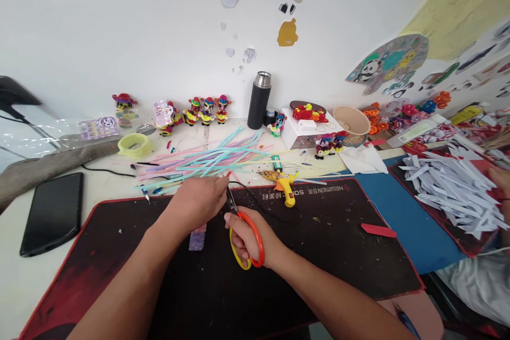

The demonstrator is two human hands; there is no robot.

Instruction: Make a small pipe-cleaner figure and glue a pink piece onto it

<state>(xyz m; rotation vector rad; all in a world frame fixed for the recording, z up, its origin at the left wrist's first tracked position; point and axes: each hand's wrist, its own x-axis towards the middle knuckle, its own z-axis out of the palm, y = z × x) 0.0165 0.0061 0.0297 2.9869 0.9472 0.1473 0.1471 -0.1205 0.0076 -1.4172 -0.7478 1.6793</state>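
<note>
The right hand gripped orange-and-yellow scissors by their loops, above the black mat. The left hand was pinched by the blades, a red tip just beyond its fingers; whether it held that piece, I could not tell. A pink-and-purple strip lay below the left hand. The mat read "NEWMEN", plus "硕美科" and a word starting "SO" beside the yellow glue gun.

Craft workshop, scissors, glue gun, pipe cleaners, small dolls
</note>
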